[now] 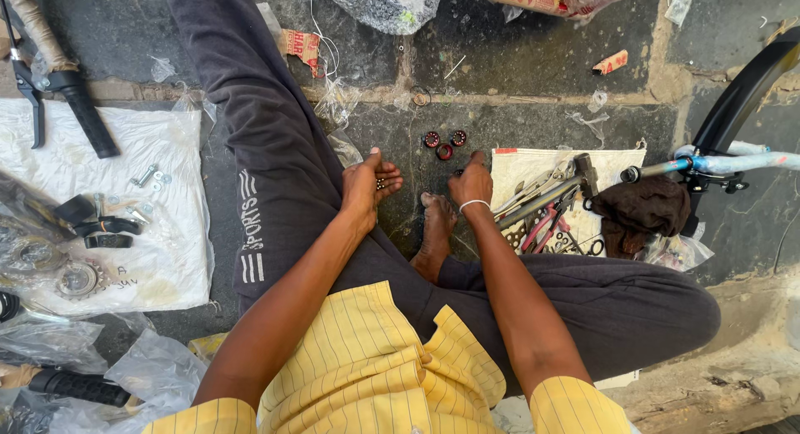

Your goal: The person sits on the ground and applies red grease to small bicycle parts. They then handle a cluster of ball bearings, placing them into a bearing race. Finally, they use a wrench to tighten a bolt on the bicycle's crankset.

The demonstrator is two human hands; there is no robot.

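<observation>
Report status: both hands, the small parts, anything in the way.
Left hand cupped, small metal balls in palm. Right hand fingers down on stone floor. Three red ring-shaped parts just ahead. Bare foot between hands.

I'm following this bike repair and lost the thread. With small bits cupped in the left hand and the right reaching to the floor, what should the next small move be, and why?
Probably pick up one of the round red bearing parts with the right hand. That hand's fingers point down on the stone floor just short of them, while the left hand lies palm up, cupping small metal pieces.
</observation>
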